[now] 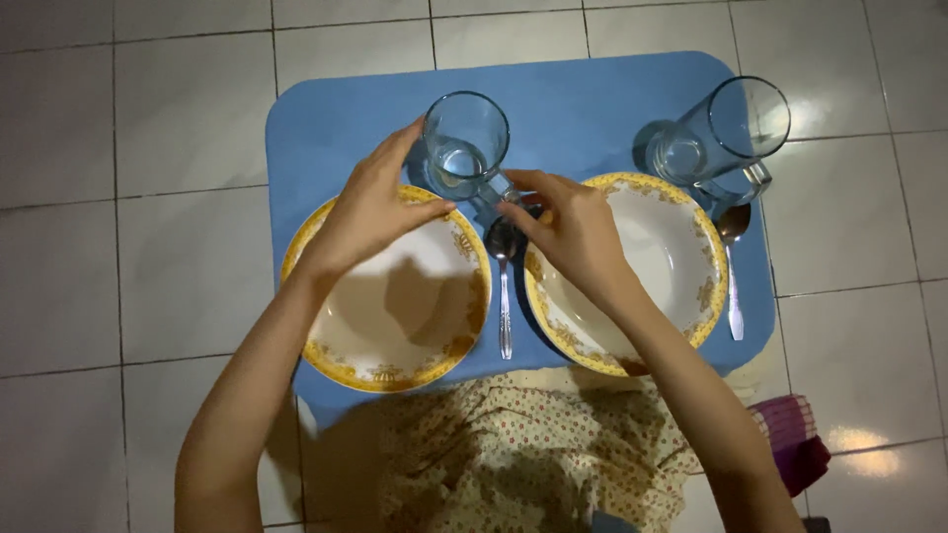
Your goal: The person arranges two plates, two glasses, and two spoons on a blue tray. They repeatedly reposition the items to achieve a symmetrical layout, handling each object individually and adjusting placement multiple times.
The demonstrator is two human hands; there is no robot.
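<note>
Left hand (370, 212): fingers curved around the near glass (464, 148), touching its side.
Right hand (573, 232): fingertips pinch the base of the same glass.
Near glass: upright on the blue table (336, 118), between two plates (395, 306), above a spoon (504, 286).
Handling: seems rigid, smooth, breakable; safest held low on the wall.
Around: second glass (726, 138), second spoon (733, 266), tiled floor (128, 148).

A small blue rounded counter (592, 94) is carrying two yellow-rimmed white plates (395, 316) (671, 257), two clear glass mugs (462, 148) (726, 133) and two steel spoons (505, 296) (733, 266).
</note>
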